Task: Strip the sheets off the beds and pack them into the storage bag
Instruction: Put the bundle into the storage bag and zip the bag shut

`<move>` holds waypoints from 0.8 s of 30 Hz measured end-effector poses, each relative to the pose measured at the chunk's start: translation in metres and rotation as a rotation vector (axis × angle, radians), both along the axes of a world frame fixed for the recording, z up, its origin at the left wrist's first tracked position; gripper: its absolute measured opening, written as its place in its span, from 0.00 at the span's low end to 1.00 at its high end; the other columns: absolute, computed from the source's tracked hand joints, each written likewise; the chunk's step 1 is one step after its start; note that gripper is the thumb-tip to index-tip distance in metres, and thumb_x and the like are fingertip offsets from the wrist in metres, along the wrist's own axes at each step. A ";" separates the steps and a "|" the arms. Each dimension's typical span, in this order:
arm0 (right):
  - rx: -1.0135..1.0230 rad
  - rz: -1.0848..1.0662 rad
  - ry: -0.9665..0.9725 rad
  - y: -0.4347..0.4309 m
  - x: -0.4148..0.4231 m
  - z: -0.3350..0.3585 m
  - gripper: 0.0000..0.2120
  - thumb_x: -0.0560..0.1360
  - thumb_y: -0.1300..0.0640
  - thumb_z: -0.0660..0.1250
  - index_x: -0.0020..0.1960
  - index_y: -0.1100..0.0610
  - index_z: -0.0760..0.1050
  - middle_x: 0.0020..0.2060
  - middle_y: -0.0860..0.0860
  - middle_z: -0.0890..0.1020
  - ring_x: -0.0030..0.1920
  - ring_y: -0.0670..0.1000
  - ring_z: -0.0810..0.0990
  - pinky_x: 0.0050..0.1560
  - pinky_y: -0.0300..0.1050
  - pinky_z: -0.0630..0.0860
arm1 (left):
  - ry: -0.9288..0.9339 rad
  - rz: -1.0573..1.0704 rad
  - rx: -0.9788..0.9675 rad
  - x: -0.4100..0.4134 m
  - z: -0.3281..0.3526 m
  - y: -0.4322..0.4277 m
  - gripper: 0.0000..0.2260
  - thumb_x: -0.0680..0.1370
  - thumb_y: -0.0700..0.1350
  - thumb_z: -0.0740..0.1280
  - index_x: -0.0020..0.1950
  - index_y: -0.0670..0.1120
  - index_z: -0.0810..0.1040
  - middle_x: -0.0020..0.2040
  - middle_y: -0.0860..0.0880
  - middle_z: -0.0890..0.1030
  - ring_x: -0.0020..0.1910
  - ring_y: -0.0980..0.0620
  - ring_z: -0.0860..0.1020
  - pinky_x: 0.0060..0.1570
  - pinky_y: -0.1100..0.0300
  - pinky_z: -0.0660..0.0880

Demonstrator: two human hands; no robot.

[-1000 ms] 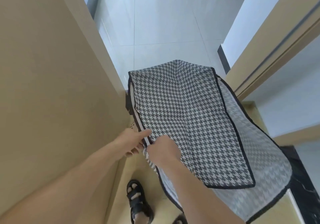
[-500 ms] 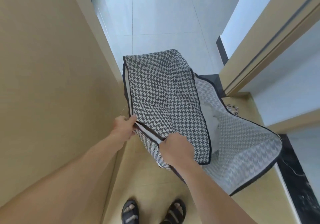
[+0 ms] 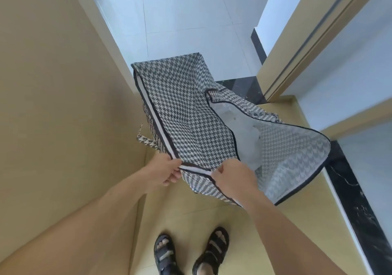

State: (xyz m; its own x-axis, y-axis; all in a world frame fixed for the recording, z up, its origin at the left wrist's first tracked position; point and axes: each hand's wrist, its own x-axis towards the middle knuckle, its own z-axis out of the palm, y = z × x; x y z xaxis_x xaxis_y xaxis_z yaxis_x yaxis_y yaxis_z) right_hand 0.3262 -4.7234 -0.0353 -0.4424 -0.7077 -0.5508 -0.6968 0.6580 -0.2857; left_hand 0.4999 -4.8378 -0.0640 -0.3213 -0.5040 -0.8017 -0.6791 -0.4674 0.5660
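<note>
Right now the houndstooth storage bag (image 3: 186, 113) hangs in mid-air over the tan floor (image 3: 191, 217). Its flap is folded back and its mouth gapes toward the right, where pale fabric (image 3: 244, 132), possibly a sheet, shows inside. The left hand (image 3: 163, 170) pinches the white-banded rim (image 3: 157, 124) at the near corner, and the right hand (image 3: 233, 179) grips that same rim just beside it. With both holds at one corner, the limp far side could sag and spill the contents near the sandals (image 3: 165, 255). The loose strap (image 3: 146, 142) dangles near the beige wall panel (image 3: 53, 105) and might snag.
</note>
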 end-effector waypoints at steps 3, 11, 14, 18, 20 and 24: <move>-0.029 0.018 -0.085 0.002 0.011 -0.003 0.11 0.80 0.52 0.62 0.44 0.56 0.78 0.34 0.49 0.79 0.32 0.48 0.74 0.31 0.43 0.69 | -0.320 -0.173 -0.391 -0.007 -0.006 0.007 0.09 0.76 0.51 0.66 0.45 0.46 0.72 0.38 0.51 0.76 0.35 0.53 0.74 0.34 0.59 0.69; -0.118 -0.077 -0.167 0.011 0.016 -0.010 0.17 0.80 0.52 0.63 0.34 0.53 0.68 0.31 0.48 0.73 0.31 0.47 0.69 0.29 0.41 0.61 | 0.012 -1.075 -1.259 -0.016 -0.008 0.028 0.19 0.72 0.61 0.61 0.48 0.48 0.80 0.41 0.52 0.79 0.43 0.49 0.74 0.44 0.53 0.74; -0.090 -0.050 -0.193 0.017 0.012 -0.010 0.14 0.79 0.52 0.62 0.35 0.53 0.70 0.31 0.47 0.74 0.32 0.47 0.71 0.32 0.43 0.66 | 0.066 -1.082 -1.272 -0.019 -0.004 0.030 0.08 0.73 0.51 0.64 0.40 0.47 0.78 0.37 0.51 0.78 0.37 0.49 0.74 0.38 0.55 0.73; -0.032 0.010 -0.188 0.030 0.000 -0.010 0.16 0.78 0.50 0.63 0.32 0.53 0.70 0.26 0.47 0.73 0.30 0.49 0.71 0.36 0.46 0.69 | 0.247 -0.973 -1.221 -0.002 0.003 0.040 0.05 0.68 0.46 0.63 0.33 0.47 0.74 0.32 0.53 0.74 0.33 0.52 0.71 0.30 0.60 0.70; -0.021 0.020 -0.134 0.040 -0.004 -0.011 0.15 0.79 0.50 0.62 0.35 0.53 0.70 0.29 0.46 0.75 0.32 0.48 0.72 0.36 0.46 0.68 | 0.280 -0.909 -1.187 0.010 0.004 0.047 0.04 0.67 0.45 0.63 0.32 0.47 0.72 0.31 0.54 0.72 0.32 0.53 0.69 0.29 0.62 0.67; -0.006 0.003 0.008 0.055 -0.010 -0.008 0.08 0.82 0.50 0.59 0.47 0.50 0.74 0.40 0.45 0.78 0.41 0.47 0.77 0.44 0.46 0.69 | 0.214 -0.908 -1.117 0.031 0.001 0.057 0.12 0.62 0.40 0.70 0.32 0.47 0.66 0.30 0.54 0.69 0.31 0.54 0.67 0.27 0.63 0.65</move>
State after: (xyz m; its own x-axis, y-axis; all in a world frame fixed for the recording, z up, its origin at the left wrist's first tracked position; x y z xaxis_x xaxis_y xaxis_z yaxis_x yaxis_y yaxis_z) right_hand 0.3157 -4.6683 -0.0432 -0.4444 -0.7124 -0.5432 -0.7011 0.6540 -0.2842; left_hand 0.5313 -4.7813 -0.0633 -0.9232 -0.3828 -0.0326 -0.3528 0.8111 0.4664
